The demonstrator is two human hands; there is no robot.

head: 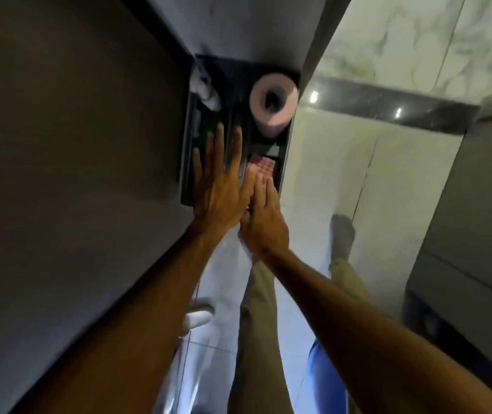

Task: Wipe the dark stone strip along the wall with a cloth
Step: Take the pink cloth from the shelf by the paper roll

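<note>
- The toilet roll (273, 101) was pale pink.
- Below the roll, a cloth (264, 167) had a pink checked pattern.
- Right of the roll, the stone strip (388, 107) was dark grey, and the wall (402, 37) white with grey veins.

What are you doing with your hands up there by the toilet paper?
A person is reaching both arms out to a dark shelf beside the wall. The left hand lies flat and open on it. The right hand reaches in next to it, towards a small reddish cloth. A roll of toilet paper stands further back. The dark stone strip on the wall is untouched right now.
</note>
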